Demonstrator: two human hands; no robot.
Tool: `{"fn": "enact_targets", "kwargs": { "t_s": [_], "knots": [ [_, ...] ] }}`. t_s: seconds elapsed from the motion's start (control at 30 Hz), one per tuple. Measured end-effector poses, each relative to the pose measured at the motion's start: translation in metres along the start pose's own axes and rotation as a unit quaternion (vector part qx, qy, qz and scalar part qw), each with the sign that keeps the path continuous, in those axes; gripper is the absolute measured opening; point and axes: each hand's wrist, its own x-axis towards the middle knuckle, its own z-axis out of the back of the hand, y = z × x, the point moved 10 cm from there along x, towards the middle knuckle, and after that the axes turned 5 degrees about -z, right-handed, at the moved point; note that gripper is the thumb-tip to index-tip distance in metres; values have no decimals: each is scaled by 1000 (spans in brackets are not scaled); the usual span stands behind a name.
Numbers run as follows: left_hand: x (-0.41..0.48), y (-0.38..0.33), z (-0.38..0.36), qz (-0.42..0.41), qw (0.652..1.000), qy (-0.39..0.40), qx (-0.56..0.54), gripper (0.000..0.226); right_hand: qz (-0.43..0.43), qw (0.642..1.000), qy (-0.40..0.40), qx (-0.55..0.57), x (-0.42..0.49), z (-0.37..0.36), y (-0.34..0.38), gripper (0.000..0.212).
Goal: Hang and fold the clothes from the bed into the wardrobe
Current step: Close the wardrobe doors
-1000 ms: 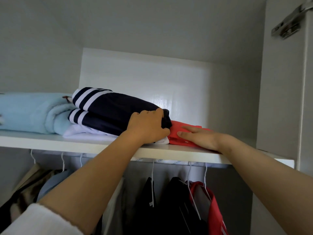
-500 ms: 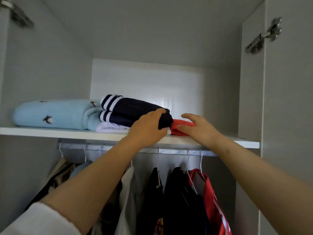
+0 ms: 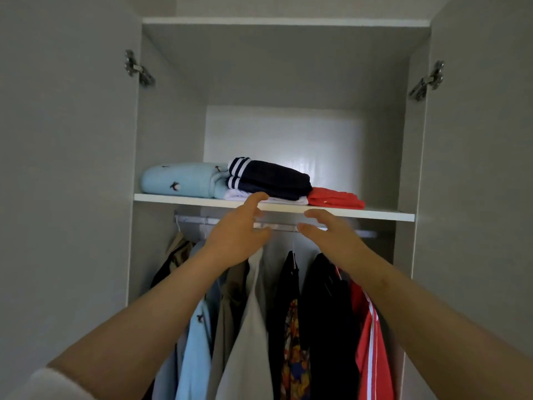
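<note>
1. Well, both hands are raised just before the shelf (image 3: pixel 380 215) edge, holding nothing. The left hand (image 3: pixel 239 236) has its fingers loosely spread, and the right hand (image 3: pixel 331 238) has its fingers relaxed, slightly apart.
2. Folded on the shelf lie a light blue piece (image 3: pixel 178 180), a navy striped garment (image 3: pixel 274 177) atop a white one (image 3: pixel 291 200), and a red piece (image 3: pixel 334 199) touching them.
3. Below, hanging clothes (image 3: pixel 251 319) fill the rail (image 3: pixel 190 218).

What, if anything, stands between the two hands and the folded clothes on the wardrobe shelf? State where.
Nothing visible does. The left hand and right hand are open just in front of the shelf, with only air between them and the navy striped stack and the red folded garment.
</note>
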Motion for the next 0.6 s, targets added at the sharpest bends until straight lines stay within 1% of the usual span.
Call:
{"fn": "enact_targets", "kwargs": {
  "t_s": [0.17, 0.3, 0.37, 0.47, 0.53, 0.6],
  "knots": [
    [-54, 1, 42, 24, 1000, -12, 8, 54, 1, 1000, -5, 25, -32, -25, 27, 35],
    [-84, 8, 90, 15, 998, -39, 42, 46, -3, 999, 25, 43, -49, -67, 53, 36],
    [-99, 12, 117, 10, 997, -54, 49, 47, 4, 998, 31, 49, -54, -89, 71, 35],
    [-123, 21, 162, 7, 995, -90, 44, 51, 19, 996, 50, 67, -58, -129, 103, 25],
    [-140, 26, 192, -11, 992, -112, 52, 49, 28, 995, 59, 79, -59, -159, 128, 28],
    [-160, 26, 225, -57, 983, -144, 102, 43, 33, 994, 65, 80, -62, -189, 148, 31]
  ]
}}
